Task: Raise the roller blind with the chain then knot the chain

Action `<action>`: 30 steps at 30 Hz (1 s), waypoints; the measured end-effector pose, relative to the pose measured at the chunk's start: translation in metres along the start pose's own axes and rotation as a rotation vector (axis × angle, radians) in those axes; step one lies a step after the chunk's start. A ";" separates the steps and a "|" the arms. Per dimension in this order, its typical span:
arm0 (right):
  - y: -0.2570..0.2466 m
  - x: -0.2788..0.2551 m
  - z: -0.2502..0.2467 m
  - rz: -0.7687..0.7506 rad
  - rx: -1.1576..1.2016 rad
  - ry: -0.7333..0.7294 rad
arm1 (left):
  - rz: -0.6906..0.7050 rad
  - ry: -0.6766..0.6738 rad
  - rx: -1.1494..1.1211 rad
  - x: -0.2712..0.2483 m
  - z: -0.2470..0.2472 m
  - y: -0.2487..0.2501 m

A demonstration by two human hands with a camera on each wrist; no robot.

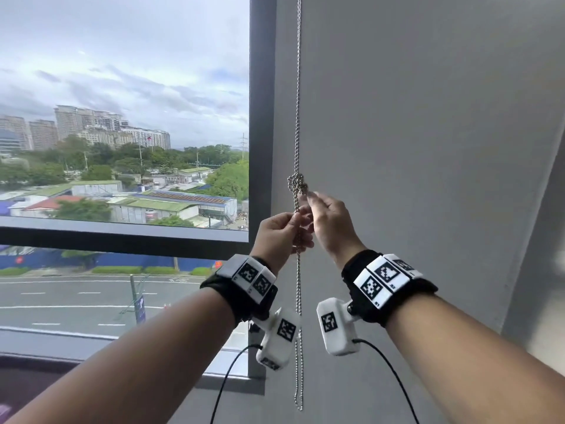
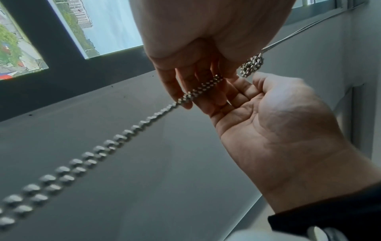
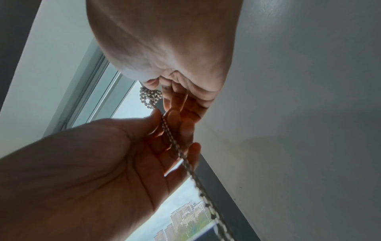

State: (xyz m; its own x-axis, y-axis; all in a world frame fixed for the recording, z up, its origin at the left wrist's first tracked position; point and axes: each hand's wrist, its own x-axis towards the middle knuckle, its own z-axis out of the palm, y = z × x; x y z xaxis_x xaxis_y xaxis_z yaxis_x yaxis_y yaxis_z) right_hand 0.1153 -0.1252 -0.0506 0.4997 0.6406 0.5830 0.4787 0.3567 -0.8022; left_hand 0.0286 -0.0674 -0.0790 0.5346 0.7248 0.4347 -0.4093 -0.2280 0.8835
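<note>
Hands meet at the bead chain (image 1: 298, 289) beside the window (image 1: 122, 117): the left hand (image 1: 279, 232) pinches both strands between thumb and fingers just under the knot (image 1: 296, 184), and the right hand (image 1: 331, 223) pinches at the knot's lower edge with its other fingers loose. Below them the chain hangs straight down the grey wall (image 1: 428, 148). Wristbands (image 1: 382, 278) carry black-and-white coded squares, their tiny print unreadable.
</note>
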 end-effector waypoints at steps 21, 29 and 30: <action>0.039 -0.077 -0.005 0.152 -0.213 -0.060 | -0.059 0.001 0.061 -0.047 -0.012 -0.027; -0.051 -0.068 -0.076 -0.100 -0.310 -0.041 | -0.052 0.055 0.157 -0.031 -0.015 -0.042; -0.073 -0.070 -0.087 -0.158 -0.289 -0.024 | -0.068 0.066 0.168 -0.027 -0.017 -0.043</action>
